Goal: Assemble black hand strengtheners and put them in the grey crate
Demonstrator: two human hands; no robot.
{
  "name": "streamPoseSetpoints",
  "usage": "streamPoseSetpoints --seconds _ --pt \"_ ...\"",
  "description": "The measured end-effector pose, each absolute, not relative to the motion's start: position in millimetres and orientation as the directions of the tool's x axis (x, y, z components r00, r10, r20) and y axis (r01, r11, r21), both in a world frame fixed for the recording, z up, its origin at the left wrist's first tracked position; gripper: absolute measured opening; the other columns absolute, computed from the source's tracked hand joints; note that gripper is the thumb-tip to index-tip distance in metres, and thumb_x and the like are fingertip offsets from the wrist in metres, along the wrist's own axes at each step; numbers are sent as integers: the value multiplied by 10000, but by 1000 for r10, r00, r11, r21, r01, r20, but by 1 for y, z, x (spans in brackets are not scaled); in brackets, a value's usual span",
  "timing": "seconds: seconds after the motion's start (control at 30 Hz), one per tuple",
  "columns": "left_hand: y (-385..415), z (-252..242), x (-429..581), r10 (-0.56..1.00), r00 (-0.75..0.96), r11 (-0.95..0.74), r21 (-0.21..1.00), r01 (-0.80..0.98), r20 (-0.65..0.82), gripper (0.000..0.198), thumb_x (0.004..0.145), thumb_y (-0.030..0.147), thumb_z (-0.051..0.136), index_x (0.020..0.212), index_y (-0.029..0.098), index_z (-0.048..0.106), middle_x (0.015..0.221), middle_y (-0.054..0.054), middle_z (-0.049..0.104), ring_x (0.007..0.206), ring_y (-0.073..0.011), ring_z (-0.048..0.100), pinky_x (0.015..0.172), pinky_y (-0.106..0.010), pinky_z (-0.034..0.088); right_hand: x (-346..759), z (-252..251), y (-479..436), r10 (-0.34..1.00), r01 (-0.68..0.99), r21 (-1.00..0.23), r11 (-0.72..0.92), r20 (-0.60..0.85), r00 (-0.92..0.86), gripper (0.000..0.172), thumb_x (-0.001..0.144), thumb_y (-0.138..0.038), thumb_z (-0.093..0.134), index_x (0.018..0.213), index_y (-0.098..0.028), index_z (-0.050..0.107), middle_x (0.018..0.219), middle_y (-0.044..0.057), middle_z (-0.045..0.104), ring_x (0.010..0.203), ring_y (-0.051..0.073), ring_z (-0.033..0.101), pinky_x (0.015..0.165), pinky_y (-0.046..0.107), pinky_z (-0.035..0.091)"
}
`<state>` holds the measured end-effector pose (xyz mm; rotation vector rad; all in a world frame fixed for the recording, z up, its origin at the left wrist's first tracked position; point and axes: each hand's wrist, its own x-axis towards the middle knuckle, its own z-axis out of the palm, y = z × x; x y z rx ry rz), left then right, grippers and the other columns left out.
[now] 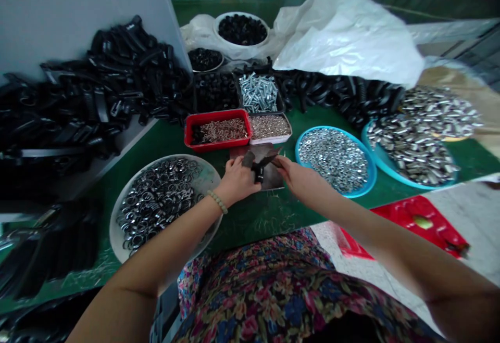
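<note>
My left hand [238, 180], a bead bracelet at its wrist, is closed round a small black part [259, 172]. A dark grey wrap covers one of its fingers. Opposite it, my right hand [292, 175] pinches a dark, thin, pointed piece [270, 156] whose tip reaches toward the black part; its kind is unclear. Both hands are over a flat metal plate [272, 181] on the green table. Just behind them stand a red tray [190, 140] of small copper-coloured screws and a white tray [271, 139] of tiny metal pieces.
A white basin [117, 228] of metal rings stands left, a blue basin [371, 179] of small metal pieces right. Farther right, another blue basin [427, 184] holds shiny metal parts. Black handle-like parts [97, 93] are heaped at left. A bin of bolts [258, 93] and white sheeting [347, 36] lie behind.
</note>
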<state>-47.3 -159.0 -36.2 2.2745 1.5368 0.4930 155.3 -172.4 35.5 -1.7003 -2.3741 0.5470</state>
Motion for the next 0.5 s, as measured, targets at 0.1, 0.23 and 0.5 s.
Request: streamPoseSetpoints --seconds 0.1,0.23,0.5 --pt "-160 -37 -47 924 375 -369 451 813 81 586 726 302 621 1283 162 506 1225 -163 590 1189 -314 481 1022 -489 297 179 21 -167 958 909 -338 242 -68 -280 395 990 -345 310 1351 -264 449 1145 73 674 916 233 676 755 347 516" --pt "-153 -33 -45 914 403 -347 615 708 51 370 744 273 593 1101 204 663 1300 -134 570 1256 -357 420 1079 -569 217 228 -3 -157 995 995 -52 -81 48 83 472 984 -403 301 1429 -276 390 1150 120 631 826 256 666 666 351 490" --pt "-144 26 -45 835 406 516 785 -343 -371 409 860 407 416 1117 158 613 1083 -126 678 960 -271 656 820 -457 551 369 -12 -124 895 901 -39 -433 106 434 430 955 -333 319 1191 -126 614 1172 197 593 1066 286 568 861 382 449"
